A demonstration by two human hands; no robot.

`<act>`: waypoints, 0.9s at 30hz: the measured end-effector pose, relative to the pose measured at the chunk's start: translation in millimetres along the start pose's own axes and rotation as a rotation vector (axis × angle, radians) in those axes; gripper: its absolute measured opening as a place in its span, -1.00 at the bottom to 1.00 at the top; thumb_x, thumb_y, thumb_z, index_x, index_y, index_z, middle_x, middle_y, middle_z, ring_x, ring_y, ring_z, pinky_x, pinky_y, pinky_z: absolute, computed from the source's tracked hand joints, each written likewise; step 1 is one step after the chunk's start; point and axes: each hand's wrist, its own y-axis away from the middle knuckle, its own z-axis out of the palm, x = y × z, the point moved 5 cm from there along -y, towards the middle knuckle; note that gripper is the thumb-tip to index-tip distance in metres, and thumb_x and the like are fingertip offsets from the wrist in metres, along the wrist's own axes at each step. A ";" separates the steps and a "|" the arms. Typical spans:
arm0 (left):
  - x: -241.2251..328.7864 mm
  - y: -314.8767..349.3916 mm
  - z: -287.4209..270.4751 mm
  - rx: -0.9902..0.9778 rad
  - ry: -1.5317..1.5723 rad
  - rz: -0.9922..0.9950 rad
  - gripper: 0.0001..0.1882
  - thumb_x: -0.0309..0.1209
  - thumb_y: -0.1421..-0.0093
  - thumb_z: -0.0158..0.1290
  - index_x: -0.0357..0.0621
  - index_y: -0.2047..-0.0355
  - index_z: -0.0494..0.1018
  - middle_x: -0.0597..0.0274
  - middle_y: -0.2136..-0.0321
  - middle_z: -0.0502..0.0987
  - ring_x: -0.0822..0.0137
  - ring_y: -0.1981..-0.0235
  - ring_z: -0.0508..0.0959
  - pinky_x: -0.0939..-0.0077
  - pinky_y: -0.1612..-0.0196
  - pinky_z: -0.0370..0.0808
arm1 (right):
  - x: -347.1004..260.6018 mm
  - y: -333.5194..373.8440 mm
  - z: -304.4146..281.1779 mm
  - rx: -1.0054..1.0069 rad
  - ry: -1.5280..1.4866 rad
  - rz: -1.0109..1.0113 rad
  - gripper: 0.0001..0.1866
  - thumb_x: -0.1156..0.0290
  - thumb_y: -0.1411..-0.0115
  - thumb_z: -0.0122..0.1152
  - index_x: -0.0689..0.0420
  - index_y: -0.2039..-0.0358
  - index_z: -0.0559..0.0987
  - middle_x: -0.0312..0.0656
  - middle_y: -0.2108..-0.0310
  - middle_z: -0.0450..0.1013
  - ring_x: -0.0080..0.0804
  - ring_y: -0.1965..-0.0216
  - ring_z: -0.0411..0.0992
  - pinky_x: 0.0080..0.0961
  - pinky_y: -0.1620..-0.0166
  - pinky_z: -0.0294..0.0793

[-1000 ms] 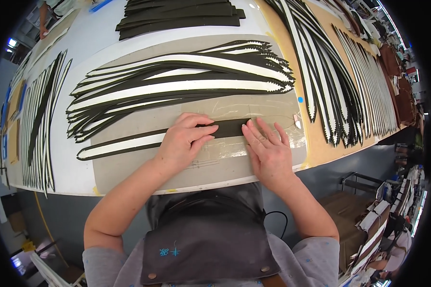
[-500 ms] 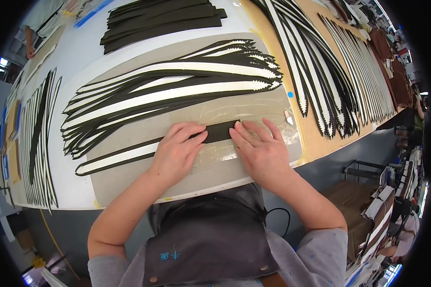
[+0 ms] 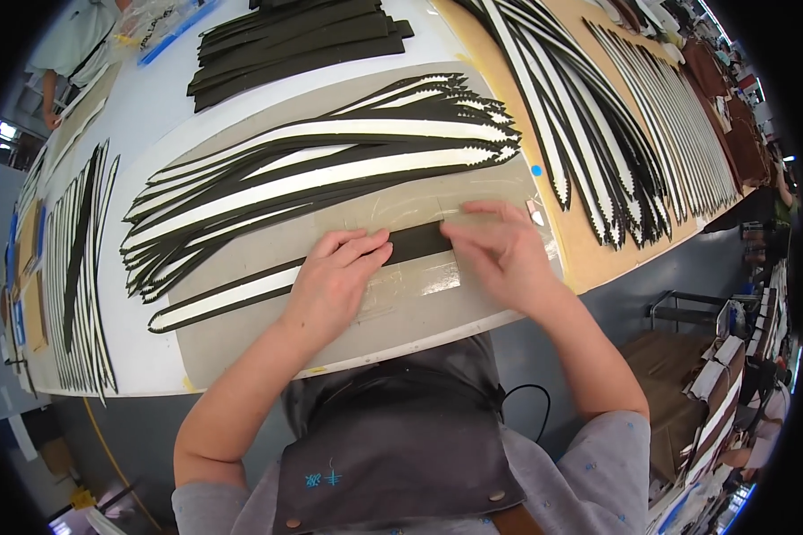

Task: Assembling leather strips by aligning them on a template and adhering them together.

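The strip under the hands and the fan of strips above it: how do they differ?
The strip lies alone under the left hand and right hand; the fan is many overlapping strips, untouched. The strip lies lower, nearer the person. Both are black-and-white, long and tapered.

Long white bench [image 3: 143, 116] stretches way past the fingers, grey floor [image 3: 651, 267] to their right, with a metal rack [image 3: 687, 308] and brown boxes [image 3: 665, 383] there.

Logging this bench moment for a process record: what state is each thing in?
Left hand: flat, palm down, pressing the dark strip.
Right hand: flat on the strip's right end, blurred.
Dark strip: lying flat on the grey mat.
Grey mat: spread flat on the table.
Black-and-white strips: laid fanned out, untouched.
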 end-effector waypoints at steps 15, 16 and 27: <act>-1.5 1.5 -1.9 0.005 -0.009 -0.027 -0.56 -0.66 -0.09 0.10 -0.17 -0.01 0.59 0.26 -0.09 0.57 0.08 -0.08 0.49 0.28 -0.16 0.50 | 27.3 -58.5 20.6 -0.522 -0.161 0.560 -0.57 0.15 -0.13 0.49 0.17 0.62 0.49 -0.25 0.71 0.47 -0.48 0.68 0.48 -0.46 0.55 0.40; -2.7 1.5 -1.7 0.010 -0.013 -0.031 -0.56 -0.66 -0.09 0.10 -0.17 -0.01 0.59 0.26 -0.09 0.57 0.08 -0.08 0.49 0.28 -0.16 0.50 | 26.1 -60.8 20.4 -0.524 -0.160 0.553 -0.57 0.15 -0.13 0.49 0.17 0.62 0.49 -0.25 0.71 0.47 -0.48 0.68 0.48 -0.46 0.55 0.40; -8.8 4.8 4.1 0.013 0.138 -0.068 -0.60 -0.60 -0.15 0.08 -0.14 -0.03 0.60 0.26 -0.12 0.56 0.10 -0.11 0.46 0.31 -0.18 0.48 | -26.5 -27.5 37.4 -0.025 -0.100 -0.216 -0.80 0.30 -0.05 0.49 0.04 0.38 0.62 -0.25 0.43 0.46 -0.25 0.34 0.47 -0.28 0.21 0.41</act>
